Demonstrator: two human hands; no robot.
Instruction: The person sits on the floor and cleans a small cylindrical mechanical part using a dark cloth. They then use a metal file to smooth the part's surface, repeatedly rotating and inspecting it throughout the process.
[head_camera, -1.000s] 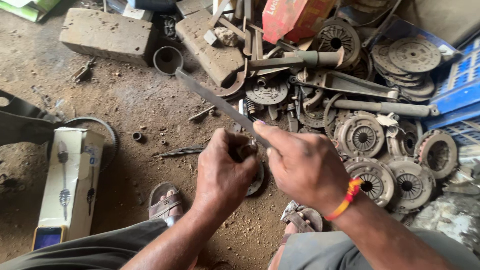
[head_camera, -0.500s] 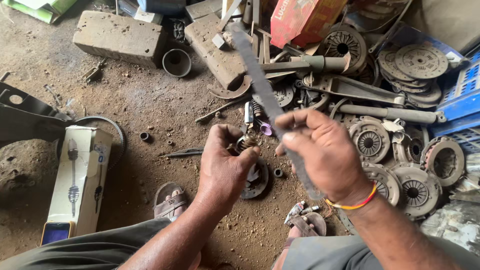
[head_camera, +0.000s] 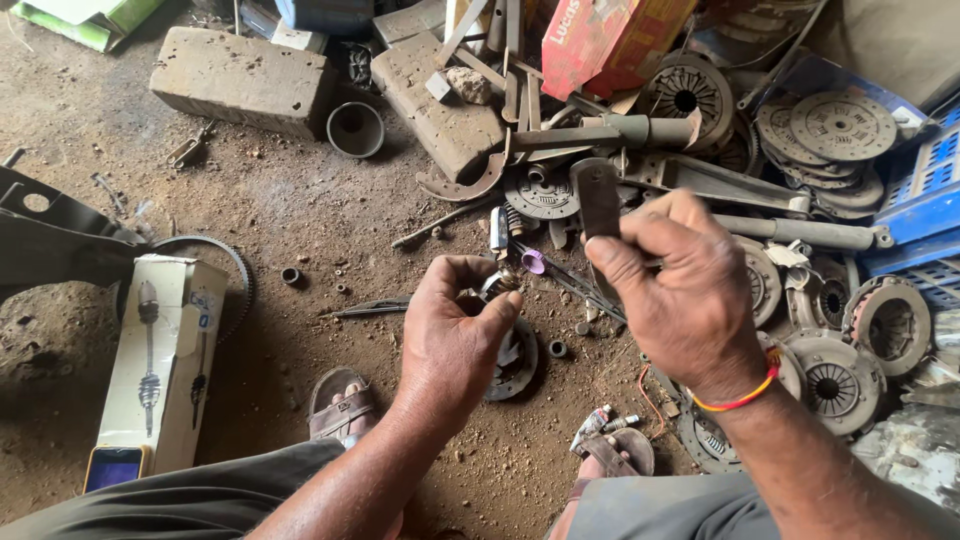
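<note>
A small metal part (head_camera: 497, 284) is pinched between the thumb and fingertips of the left hand (head_camera: 455, 335), which is closed on it and held above the dirt floor (head_camera: 270, 215). What kind of part it is cannot be told; only a bright, rounded bit shows beyond the fingers. A flat metal bar (head_camera: 598, 198) is gripped in the right hand (head_camera: 685, 300), the fist closed round its lower length, so that the blunt upper end points away from the body. The bar is raised just beside the part but apart from it; no contact between them is seen.

As far as can be judged, the work on the part is under way and not finished: the part is not yet set down or fitted to anything, and the bar is held ready rather than laid aside. A clutch disc (head_camera: 515, 360) lies on the floor under the left hand, between two sandalled feet (head_camera: 340, 405). Whether the part belongs to it cannot be told.

To the right, many more clutch plates (head_camera: 835, 385) are heaped, some in a blue crate (head_camera: 925, 185). A long white box (head_camera: 160, 355) lies at the left, beside a toothed ring (head_camera: 235, 275). Two concrete blocks (head_camera: 240, 80) and a short pipe (head_camera: 355, 128) are seen farther off, among scrap bars and a red carton (head_camera: 610, 40).
</note>
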